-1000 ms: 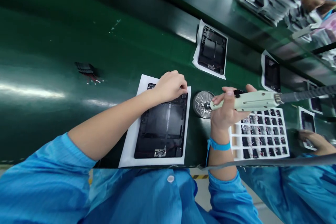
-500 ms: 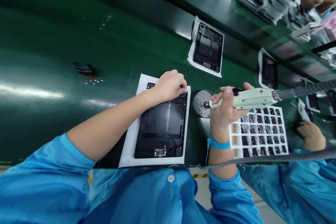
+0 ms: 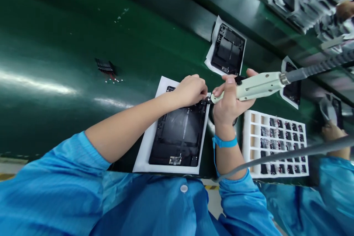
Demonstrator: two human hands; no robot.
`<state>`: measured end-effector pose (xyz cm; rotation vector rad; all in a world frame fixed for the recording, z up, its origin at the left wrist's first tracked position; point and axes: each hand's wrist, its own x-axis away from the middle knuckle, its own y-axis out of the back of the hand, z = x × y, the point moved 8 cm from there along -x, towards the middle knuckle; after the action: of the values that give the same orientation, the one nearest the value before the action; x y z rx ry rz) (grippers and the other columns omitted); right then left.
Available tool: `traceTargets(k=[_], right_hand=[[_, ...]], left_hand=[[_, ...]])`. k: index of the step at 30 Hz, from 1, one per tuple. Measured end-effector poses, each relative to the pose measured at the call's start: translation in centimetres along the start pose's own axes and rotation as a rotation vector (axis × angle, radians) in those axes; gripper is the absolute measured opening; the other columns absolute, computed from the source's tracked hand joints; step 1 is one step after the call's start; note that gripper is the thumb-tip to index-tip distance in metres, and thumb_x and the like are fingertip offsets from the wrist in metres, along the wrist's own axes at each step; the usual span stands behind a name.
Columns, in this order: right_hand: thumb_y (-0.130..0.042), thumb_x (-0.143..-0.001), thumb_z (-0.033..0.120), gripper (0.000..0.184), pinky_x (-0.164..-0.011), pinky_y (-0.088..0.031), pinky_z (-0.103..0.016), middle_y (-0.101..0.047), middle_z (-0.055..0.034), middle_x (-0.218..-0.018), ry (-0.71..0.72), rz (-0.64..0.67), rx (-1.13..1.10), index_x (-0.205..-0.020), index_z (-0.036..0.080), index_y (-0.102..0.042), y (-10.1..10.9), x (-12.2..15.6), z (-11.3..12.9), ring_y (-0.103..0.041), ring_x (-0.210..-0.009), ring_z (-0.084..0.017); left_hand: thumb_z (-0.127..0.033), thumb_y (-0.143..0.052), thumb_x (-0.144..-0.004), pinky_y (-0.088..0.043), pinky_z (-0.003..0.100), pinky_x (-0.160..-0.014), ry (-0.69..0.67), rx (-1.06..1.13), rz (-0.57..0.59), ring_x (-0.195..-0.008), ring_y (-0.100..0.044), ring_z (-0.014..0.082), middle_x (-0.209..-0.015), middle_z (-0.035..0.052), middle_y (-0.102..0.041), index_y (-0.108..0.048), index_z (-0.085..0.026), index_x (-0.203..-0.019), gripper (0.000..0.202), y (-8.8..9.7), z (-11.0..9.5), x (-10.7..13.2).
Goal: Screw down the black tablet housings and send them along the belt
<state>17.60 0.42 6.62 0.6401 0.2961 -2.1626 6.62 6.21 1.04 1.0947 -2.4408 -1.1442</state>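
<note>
An opened black tablet, its inside parts showing, lies on a white foam sheet in front of me. My left hand rests over the tablet's upper right corner with its fingers pinched together; what they hold, if anything, is hidden. In my right hand is a pale green electric screwdriver, gripped around its body. Its tip points left and reaches the tablet's upper right corner, close beside my left fingertips. Whether the tip carries a screw is too small to tell.
A white compartment tray of small black parts with wires stands at the right. More wired parts lie at the left. Another opened tablet sits farther back. A grey cable crosses my right forearm. A co-worker's hand is far right.
My right hand has brought the screwdriver tip left from the perforated round metal dish to the tablet's corner. My left hand stays pinched at that corner. The whole view has shifted slightly.
</note>
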Motion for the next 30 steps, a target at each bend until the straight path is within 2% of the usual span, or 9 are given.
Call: traceTargets(k=[9, 17, 22, 24, 27, 30], right_hand=[[-0.081, -0.099, 0.055, 0.048, -0.051, -0.055, -0.029, -0.065, 0.0073, -0.087, 0.036, 0.044, -0.100, -0.135, 0.032, -0.058, -0.5, 0.2, 0.3, -0.053, -0.047, -0.007], [-0.080, -0.097, 0.052, 0.050, -0.051, -0.053, -0.026, -0.069, 0.0071, -0.085, -0.012, 0.057, -0.058, -0.136, 0.029, -0.058, -0.8, 0.5, -0.1, -0.055, -0.047, -0.008], [-0.081, -0.096, 0.048, 0.056, -0.055, -0.058, -0.027, -0.079, 0.0027, -0.096, -0.095, 0.105, -0.090, -0.143, 0.026, -0.061, -1.4, 1.3, -1.0, -0.060, -0.051, -0.008], [-0.084, -0.095, 0.047, 0.055, -0.056, -0.059, -0.026, -0.078, 0.0038, -0.090, -0.139, 0.113, -0.130, -0.142, 0.026, -0.064, -1.8, 1.5, -1.4, -0.062, -0.052, -0.009], [-0.088, -0.092, 0.045, 0.055, -0.060, -0.062, -0.027, -0.076, 0.0051, -0.086, -0.202, 0.134, -0.189, -0.139, 0.026, -0.067, -1.8, 1.6, -1.4, -0.066, -0.056, -0.011], [-0.087, -0.095, 0.043, 0.049, -0.058, -0.062, -0.026, -0.080, 0.0040, -0.093, -0.244, 0.104, -0.254, -0.136, 0.027, -0.065, 0.4, 1.4, -0.3, -0.066, -0.055, -0.010]], left_hand=[[-0.014, -0.075, -0.096, -0.050, 0.043, -0.090, -0.007, -0.006, -0.018, -0.101, -0.067, 0.0310, -0.094, 0.0099, -0.082, -0.089, -0.021, -0.092, 0.017, -0.2, 0.0, -0.1], [-0.010, -0.069, -0.093, -0.053, 0.042, -0.089, -0.032, -0.038, -0.027, -0.094, -0.067, 0.0296, -0.093, 0.0097, -0.082, -0.087, -0.022, -0.090, 0.022, 0.0, 0.2, 0.2], [-0.009, -0.069, -0.093, -0.057, 0.043, -0.090, -0.055, -0.088, -0.046, -0.093, -0.071, 0.0298, -0.098, 0.0123, -0.083, -0.084, -0.018, -0.091, 0.018, -0.2, 0.2, 0.1], [-0.010, -0.069, -0.095, -0.059, 0.045, -0.094, -0.048, -0.085, -0.046, -0.097, -0.074, 0.0309, -0.102, 0.0141, -0.082, -0.084, -0.017, -0.093, 0.017, -0.2, 0.4, 0.2], [-0.017, -0.071, -0.097, -0.060, 0.051, -0.113, -0.034, 0.002, -0.137, -0.119, -0.076, 0.0331, -0.121, 0.0158, -0.082, -0.084, -0.018, -0.103, 0.015, 1.4, 0.6, 2.3], [-0.036, -0.079, -0.096, -0.055, 0.058, -0.129, 0.119, 0.171, -0.291, -0.143, -0.070, 0.0361, -0.148, 0.0160, -0.076, -0.085, -0.021, -0.122, 0.030, 4.9, 1.4, 8.1]])
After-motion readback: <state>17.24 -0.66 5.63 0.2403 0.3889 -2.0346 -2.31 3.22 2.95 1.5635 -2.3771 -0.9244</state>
